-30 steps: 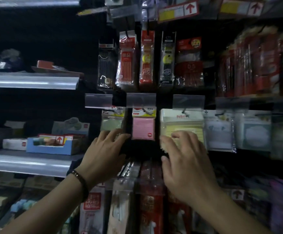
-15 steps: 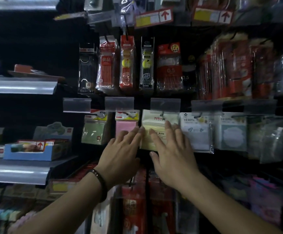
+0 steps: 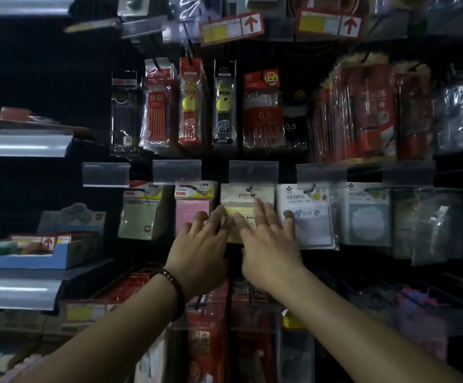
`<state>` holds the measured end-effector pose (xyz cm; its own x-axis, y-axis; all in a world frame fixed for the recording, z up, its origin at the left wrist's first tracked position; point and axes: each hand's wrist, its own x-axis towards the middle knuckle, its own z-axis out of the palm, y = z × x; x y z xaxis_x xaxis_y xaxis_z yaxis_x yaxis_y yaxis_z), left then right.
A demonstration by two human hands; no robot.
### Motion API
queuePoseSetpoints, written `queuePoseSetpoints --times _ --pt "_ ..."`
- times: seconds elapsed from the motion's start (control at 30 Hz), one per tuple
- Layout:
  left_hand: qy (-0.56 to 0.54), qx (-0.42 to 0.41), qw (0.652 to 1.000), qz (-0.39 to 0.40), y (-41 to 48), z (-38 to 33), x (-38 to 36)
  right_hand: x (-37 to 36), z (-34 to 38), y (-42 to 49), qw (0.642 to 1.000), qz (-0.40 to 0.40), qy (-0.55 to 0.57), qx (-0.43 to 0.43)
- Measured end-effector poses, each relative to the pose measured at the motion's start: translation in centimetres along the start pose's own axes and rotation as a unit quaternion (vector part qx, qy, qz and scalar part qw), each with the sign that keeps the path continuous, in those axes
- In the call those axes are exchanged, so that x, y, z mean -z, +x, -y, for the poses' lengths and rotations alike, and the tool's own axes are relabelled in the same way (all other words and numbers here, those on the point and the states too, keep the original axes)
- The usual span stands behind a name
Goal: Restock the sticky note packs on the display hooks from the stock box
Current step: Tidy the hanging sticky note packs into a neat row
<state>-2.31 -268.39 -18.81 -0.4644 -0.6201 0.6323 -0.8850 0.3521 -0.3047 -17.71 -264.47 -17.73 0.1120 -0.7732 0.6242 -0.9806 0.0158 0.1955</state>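
A yellow sticky note pack [image 3: 241,210] hangs on a display hook [image 3: 249,188] in the middle row. My left hand [image 3: 201,244] lies with straight fingers against the pack's left edge, over the lower part of the pink pack [image 3: 191,210]. My right hand [image 3: 269,239] presses flat on the yellow pack's front, fingers spread toward the white "Be Happy" pack [image 3: 306,217]. A green pack [image 3: 140,217] hangs further left. No stock box is in view.
Pen and refill packs [image 3: 188,106] hang in the row above, red packs [image 3: 363,111] at the right. Clear price-tag holders [image 3: 253,172] sit over each hook. A blue display carton [image 3: 31,250] stands on the left metal shelf [image 3: 17,294]. Red packs [image 3: 211,341] hang below my arms.
Both hands have drawn together onto the yellow pack; the left hand left the green pack and crossed the pink one. The view has shifted so the display sits further right.
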Motion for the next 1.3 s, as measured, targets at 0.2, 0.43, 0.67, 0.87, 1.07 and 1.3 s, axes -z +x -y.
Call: queuePoseSetpoints --times 0.2,0.43,0.67,0.87,1.07,1.3 --pt "-0.012 -0.022 0.999 -0.041 -1.1 -1.0 0.0 -0.3 -2.9 -5.2 0.986 -0.147 0.06 0.051" --pt "-0.031 -0.031 0.998 -0.04 -0.5 -4.4 0.3 -0.5 -8.8 -8.1 0.985 -0.158 0.037 -0.057" --pt "-0.027 0.016 1.0 0.001 0.6 -6.6 -0.2 -1.5 -9.1 -5.7 0.993 -0.082 0.038 -0.074" --pt "-0.021 0.023 0.999 0.03 1.2 -7.1 -0.7 -1.7 -9.2 -3.3 0.994 -0.057 0.053 -0.081" --pt "-0.026 0.029 0.998 0.046 1.7 -7.4 -0.2 -2.3 -9.2 -1.2 0.996 -0.013 0.023 -0.086" --pt "-0.025 0.032 0.997 0.062 1.9 -7.8 0.0 -1.8 -9.3 -0.8 0.996 0.018 0.017 -0.08"
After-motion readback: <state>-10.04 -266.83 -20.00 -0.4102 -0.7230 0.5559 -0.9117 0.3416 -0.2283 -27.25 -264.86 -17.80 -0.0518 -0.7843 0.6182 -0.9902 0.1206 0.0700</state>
